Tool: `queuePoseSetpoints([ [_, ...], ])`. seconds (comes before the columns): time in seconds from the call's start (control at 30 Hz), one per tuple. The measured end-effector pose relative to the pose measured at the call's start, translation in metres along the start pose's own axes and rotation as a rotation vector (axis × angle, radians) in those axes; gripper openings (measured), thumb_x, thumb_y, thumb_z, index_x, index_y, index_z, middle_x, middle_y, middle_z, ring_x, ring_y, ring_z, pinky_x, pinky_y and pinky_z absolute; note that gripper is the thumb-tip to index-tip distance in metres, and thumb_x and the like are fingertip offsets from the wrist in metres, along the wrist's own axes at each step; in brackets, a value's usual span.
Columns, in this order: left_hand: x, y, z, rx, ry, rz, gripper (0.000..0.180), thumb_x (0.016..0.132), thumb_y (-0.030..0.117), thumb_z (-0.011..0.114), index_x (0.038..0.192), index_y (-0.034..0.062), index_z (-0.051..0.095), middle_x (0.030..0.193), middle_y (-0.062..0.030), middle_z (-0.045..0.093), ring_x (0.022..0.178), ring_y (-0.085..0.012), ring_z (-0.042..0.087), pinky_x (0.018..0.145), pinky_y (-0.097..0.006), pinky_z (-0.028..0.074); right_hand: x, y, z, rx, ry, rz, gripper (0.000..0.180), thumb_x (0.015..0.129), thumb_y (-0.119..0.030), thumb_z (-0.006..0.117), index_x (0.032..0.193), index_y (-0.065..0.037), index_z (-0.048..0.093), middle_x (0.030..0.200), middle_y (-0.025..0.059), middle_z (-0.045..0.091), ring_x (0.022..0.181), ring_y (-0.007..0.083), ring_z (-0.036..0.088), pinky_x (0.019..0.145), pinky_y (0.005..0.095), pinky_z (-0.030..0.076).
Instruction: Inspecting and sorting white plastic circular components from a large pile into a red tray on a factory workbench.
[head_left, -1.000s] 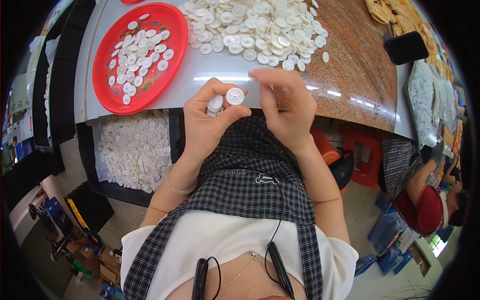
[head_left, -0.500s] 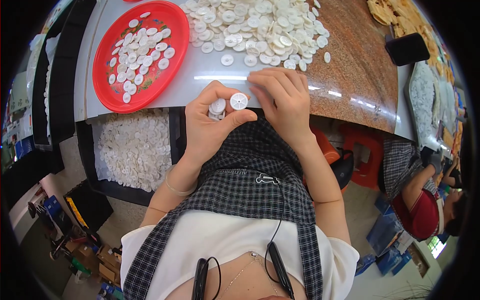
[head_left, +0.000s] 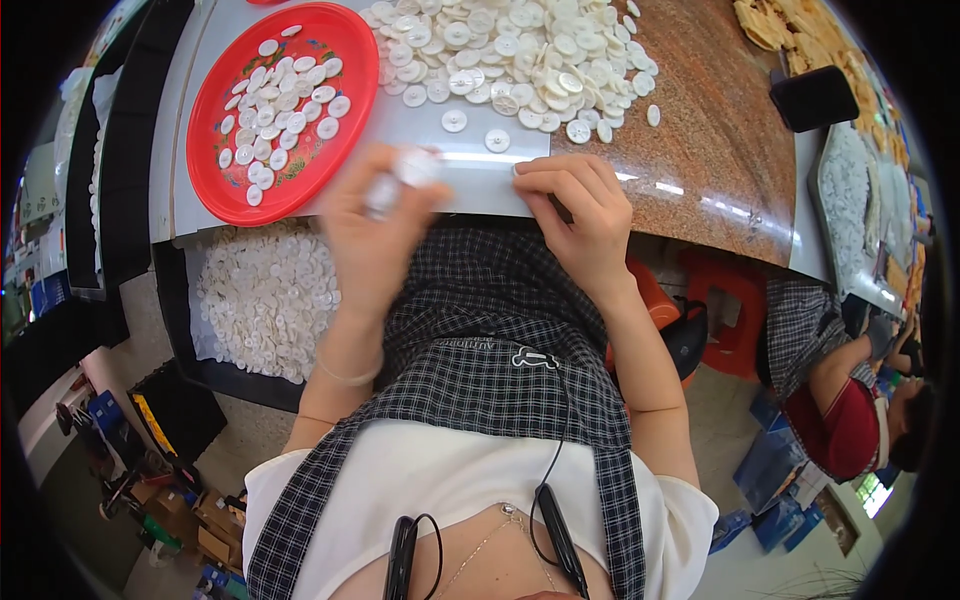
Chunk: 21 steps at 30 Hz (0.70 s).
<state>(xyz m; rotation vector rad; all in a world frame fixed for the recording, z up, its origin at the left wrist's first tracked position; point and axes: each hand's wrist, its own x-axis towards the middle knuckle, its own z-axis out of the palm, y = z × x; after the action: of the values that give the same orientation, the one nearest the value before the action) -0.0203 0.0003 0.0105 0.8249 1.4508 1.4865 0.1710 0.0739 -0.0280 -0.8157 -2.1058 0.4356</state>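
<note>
Now, the left hand (head_left: 362, 240) stands at ten o'clock of the view, its forearm rising from eight o'clock; it is much blurred, but thumb and index finger seem closed on one white disc (head_left: 418, 167), and a second white piece (head_left: 382, 196) shows lower, within the curled palm. The right hand (head_left: 588, 215), coming from four o'clock, hangs between one and two o'clock over the front edge of the table (head_left: 720, 130), palm turned inward, fingers bent together and thumb beneath; a pale spot shows at its index fingertip, and I cannot tell whether this is a nail or a gripped piece. Compared with half a second ago, the left hand has moved toward nine o'clock, near to the red tray (head_left: 350, 65), so the two hands are wider apart, while the right hand remains almost in its place. Also, one loose disc (head_left: 497, 140) now lies at six o'clock of the pile of white discs (head_left: 520, 60), slightly apart from it.
</note>
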Motion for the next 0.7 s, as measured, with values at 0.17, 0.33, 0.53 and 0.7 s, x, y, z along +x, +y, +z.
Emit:
queuePoseSetpoints([
  [0.17, 0.042, 0.023, -0.048, 0.092, 0.407, 0.512, 0.038, 0.086, -0.003, 0.067, 0.124, -0.0004, 0.062, 0.069, 0.0073, 0.047, 0.057, -0.0002, 0.039, 0.062, -0.017, 0.043, 0.001, -0.002, -0.002, 0.099, 0.007, 0.091, 0.017, 0.073, 0.004, 0.074, 0.085, -0.005, 0.068, 0.092, 0.0052, 0.07, 0.085, 0.0182, 0.065, 0.073, 0.0292, 0.05],
  [0.33, 0.025, 0.012, -0.042, 0.262, 0.303, 0.344, 0.028, 0.088, 0.005, 0.068, 0.116, 0.003, 0.066, 0.068, 0.0067, 0.049, 0.05, 0.0003, 0.037, 0.045, -0.016, 0.03, 0.003, -0.014, -0.001, 0.297, 0.022, 0.25, 0.041, 0.074, 0.001, 0.077, 0.111, -0.004, 0.06, 0.105, 0.0072, 0.065, 0.09, 0.0132, 0.064, 0.074, 0.0253, 0.048],
  [0.53, -0.012, -0.024, 0.013, -0.34, -0.447, -0.294, 0.046, 0.103, 0.038, 0.044, 0.119, -0.0024, 0.06, 0.061, 0.0054, 0.045, 0.046, -0.0007, 0.034, 0.039, -0.016, 0.024, 0.013, -0.029, -0.003, 0.627, 0.071, 0.17, 0.079, 0.072, 0.0, 0.079, 0.138, -0.005, 0.035, 0.121, 0.0145, 0.056, 0.095, 0.0146, 0.064, 0.075, 0.0237, 0.046],
  [0.7, -0.009, -0.021, 0.016, -0.454, -0.54, -0.38, 0.059, 0.101, 0.048, 0.042, 0.116, -0.0069, 0.057, 0.072, -0.0001, 0.054, 0.046, -0.0015, 0.038, 0.036, -0.015, 0.026, 0.015, -0.031, -0.005, 0.747, 0.075, 0.165, 0.083, 0.073, 0.0, 0.078, 0.14, -0.005, 0.03, 0.124, 0.0174, 0.054, 0.095, 0.015, 0.065, 0.073, 0.0237, 0.044],
])
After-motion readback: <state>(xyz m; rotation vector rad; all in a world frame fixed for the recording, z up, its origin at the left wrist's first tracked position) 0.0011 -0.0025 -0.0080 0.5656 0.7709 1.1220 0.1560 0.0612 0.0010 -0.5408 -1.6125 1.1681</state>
